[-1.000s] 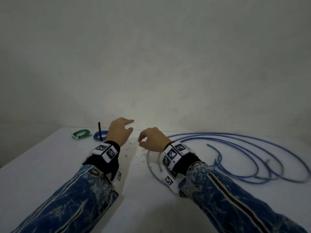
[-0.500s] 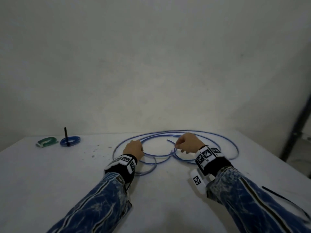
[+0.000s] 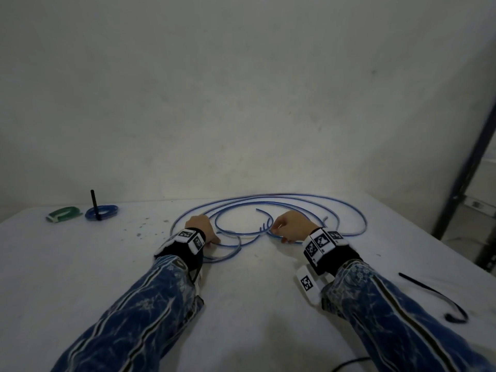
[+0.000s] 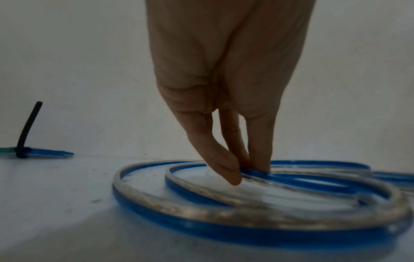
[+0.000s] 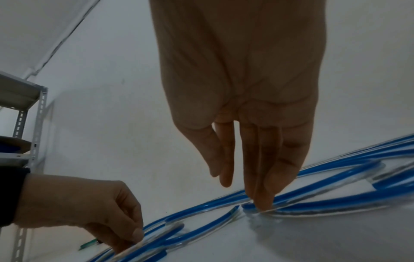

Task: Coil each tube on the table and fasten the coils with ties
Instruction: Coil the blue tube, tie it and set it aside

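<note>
Two look done, I reckon: a green coil (image 3: 63, 213) and a tied blue coil (image 3: 102, 210) sit at the far-left of the desk (image 3: 80, 264). The big blue tube (image 3: 268, 208) sprawls in loose loops mid-desk, not yet gathered. Left hand (image 3: 200, 226) pinches one strand, and right hand (image 3: 291, 228) presses fairly straight fingertips on another. A spare black tie (image 3: 429, 294) waits near the desk's right edge.

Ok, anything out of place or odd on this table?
Nothing damaged. Dark specks are scattered on the table left of the loose blue tube. The black tie on the small blue coil sticks straight up, untrimmed. A spare black tie lies curled near the table's right edge.
</note>
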